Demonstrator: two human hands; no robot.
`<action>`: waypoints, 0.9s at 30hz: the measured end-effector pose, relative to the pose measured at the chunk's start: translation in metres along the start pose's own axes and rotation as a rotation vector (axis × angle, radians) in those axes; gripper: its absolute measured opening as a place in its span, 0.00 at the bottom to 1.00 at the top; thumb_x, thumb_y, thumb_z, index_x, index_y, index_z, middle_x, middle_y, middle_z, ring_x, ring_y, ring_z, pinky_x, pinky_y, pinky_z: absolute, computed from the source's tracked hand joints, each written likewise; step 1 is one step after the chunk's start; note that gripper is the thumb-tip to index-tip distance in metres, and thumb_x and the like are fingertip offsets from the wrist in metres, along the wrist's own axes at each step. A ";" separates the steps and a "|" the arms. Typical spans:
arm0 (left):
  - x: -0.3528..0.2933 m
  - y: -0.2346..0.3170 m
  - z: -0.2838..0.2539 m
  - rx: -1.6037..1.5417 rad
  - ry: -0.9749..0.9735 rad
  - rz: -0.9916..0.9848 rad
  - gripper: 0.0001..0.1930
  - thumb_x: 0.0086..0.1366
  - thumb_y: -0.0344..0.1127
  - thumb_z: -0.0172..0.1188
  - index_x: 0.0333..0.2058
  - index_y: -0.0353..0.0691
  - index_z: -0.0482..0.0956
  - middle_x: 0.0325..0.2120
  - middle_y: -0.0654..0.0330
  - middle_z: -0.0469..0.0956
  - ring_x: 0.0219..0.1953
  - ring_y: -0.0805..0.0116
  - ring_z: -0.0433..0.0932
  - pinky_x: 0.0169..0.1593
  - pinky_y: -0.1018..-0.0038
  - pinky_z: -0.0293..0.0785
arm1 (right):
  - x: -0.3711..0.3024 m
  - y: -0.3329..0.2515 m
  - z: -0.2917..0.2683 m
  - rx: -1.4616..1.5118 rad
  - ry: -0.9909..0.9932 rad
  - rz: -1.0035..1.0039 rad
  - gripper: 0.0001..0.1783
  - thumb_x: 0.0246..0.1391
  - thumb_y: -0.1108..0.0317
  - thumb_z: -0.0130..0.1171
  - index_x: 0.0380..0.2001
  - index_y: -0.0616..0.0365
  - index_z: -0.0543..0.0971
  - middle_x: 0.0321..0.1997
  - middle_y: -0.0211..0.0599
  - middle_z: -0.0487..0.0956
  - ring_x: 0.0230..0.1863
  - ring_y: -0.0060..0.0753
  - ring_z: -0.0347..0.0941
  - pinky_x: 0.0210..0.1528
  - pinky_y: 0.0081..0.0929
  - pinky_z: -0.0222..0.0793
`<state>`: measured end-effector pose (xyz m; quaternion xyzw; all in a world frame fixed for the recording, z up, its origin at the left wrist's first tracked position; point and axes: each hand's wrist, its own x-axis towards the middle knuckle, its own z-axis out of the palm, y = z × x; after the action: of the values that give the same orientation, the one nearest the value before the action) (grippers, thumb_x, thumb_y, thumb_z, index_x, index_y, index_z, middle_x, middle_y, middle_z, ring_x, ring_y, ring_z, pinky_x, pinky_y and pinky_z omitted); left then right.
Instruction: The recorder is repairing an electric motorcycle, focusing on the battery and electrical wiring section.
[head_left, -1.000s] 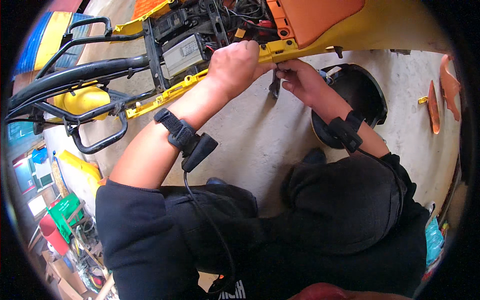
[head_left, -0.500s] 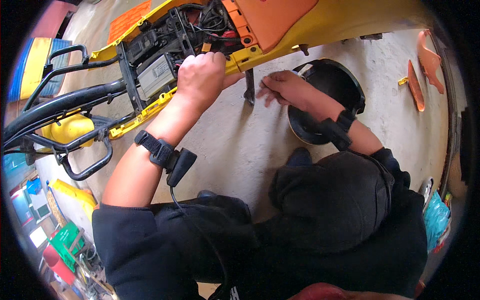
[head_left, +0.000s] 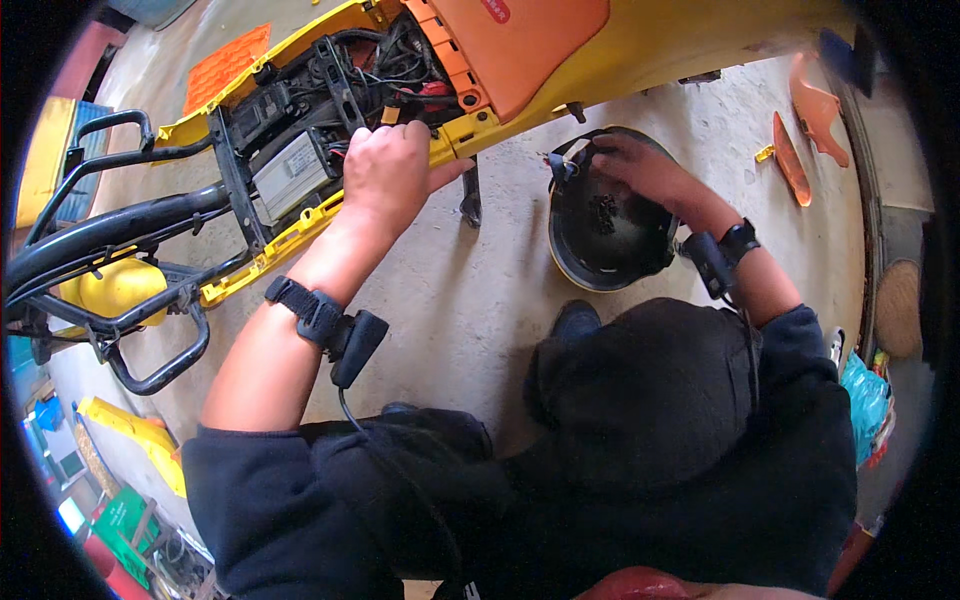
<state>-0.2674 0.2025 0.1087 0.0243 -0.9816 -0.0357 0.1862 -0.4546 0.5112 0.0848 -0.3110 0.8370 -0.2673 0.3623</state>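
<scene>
At left, the black tubular rack point(head_left: 120, 233) juts from a vehicle whose uncovered bay leaves the silver control box point(head_left: 292, 177) within reach. The left hand point(head_left: 388, 180) lies at the bay's near yellow rim point(head_left: 270, 249), fingers bunched, perhaps steadying something; whether they clamp anything is hidden. Rightward, the upturned black shell point(head_left: 620, 245) sits on the floor, its hollow apparently cupping small dark pieces point(head_left: 603, 213). The right hand point(head_left: 640, 170) dips over its far side, fingertips' grip unclear.

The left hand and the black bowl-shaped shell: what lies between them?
In the head view, a dark leg-like piece shows between the left hand and the black shell, with pale floor on either side.
</scene>
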 end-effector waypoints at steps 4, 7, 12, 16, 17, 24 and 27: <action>0.005 0.006 -0.001 -0.061 0.000 -0.083 0.25 0.47 0.61 0.70 0.21 0.43 0.75 0.15 0.58 0.77 0.20 0.59 0.78 0.32 0.65 0.70 | -0.004 -0.008 -0.066 0.318 -0.204 0.108 0.26 0.64 0.54 0.52 0.59 0.60 0.69 0.45 0.36 0.80 0.38 0.25 0.78 0.36 0.21 0.72; 0.010 0.016 0.005 -0.051 -0.005 -0.113 0.25 0.47 0.61 0.70 0.20 0.44 0.76 0.15 0.58 0.78 0.20 0.60 0.80 0.32 0.66 0.70 | -0.018 0.020 -0.136 0.372 -0.172 0.011 0.24 0.65 0.55 0.51 0.57 0.59 0.71 0.45 0.36 0.80 0.39 0.25 0.78 0.37 0.21 0.72; 0.002 0.006 0.002 -0.038 -0.015 -0.098 0.25 0.49 0.61 0.69 0.21 0.43 0.77 0.15 0.57 0.78 0.19 0.59 0.79 0.32 0.65 0.70 | -0.025 -0.018 -0.105 0.256 0.091 0.068 0.30 0.66 0.46 0.46 0.57 0.62 0.70 0.49 0.37 0.80 0.42 0.26 0.78 0.39 0.24 0.71; 0.006 0.004 0.004 -0.010 0.011 -0.054 0.25 0.50 0.60 0.68 0.21 0.42 0.76 0.14 0.57 0.77 0.18 0.59 0.79 0.32 0.65 0.71 | -0.002 -0.049 -0.018 0.183 0.200 -0.037 0.28 0.68 0.48 0.43 0.55 0.62 0.73 0.46 0.35 0.81 0.38 0.23 0.77 0.39 0.22 0.72; 0.010 0.010 0.008 -0.019 0.033 -0.040 0.25 0.50 0.61 0.68 0.21 0.42 0.75 0.14 0.57 0.77 0.18 0.58 0.79 0.32 0.65 0.71 | 0.006 -0.040 0.002 0.187 0.297 -0.093 0.26 0.69 0.50 0.43 0.52 0.64 0.74 0.42 0.33 0.82 0.32 0.21 0.77 0.35 0.22 0.72; 0.007 0.010 0.004 0.036 0.020 -0.023 0.26 0.53 0.61 0.66 0.20 0.42 0.73 0.13 0.57 0.75 0.17 0.58 0.77 0.29 0.64 0.69 | 0.020 -0.086 0.039 -0.227 0.532 -0.142 0.25 0.68 0.53 0.43 0.34 0.66 0.77 0.26 0.52 0.79 0.27 0.51 0.76 0.34 0.44 0.72; 0.005 0.014 0.002 0.017 0.012 -0.017 0.26 0.53 0.61 0.66 0.19 0.42 0.73 0.12 0.57 0.74 0.16 0.57 0.76 0.28 0.65 0.69 | 0.020 -0.078 0.045 -0.375 0.547 -0.170 0.25 0.67 0.53 0.43 0.29 0.65 0.76 0.24 0.58 0.78 0.29 0.62 0.76 0.33 0.54 0.72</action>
<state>-0.2739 0.2160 0.1095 0.0345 -0.9805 -0.0287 0.1915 -0.4052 0.4353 0.1015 -0.3575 0.9089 -0.2112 0.0374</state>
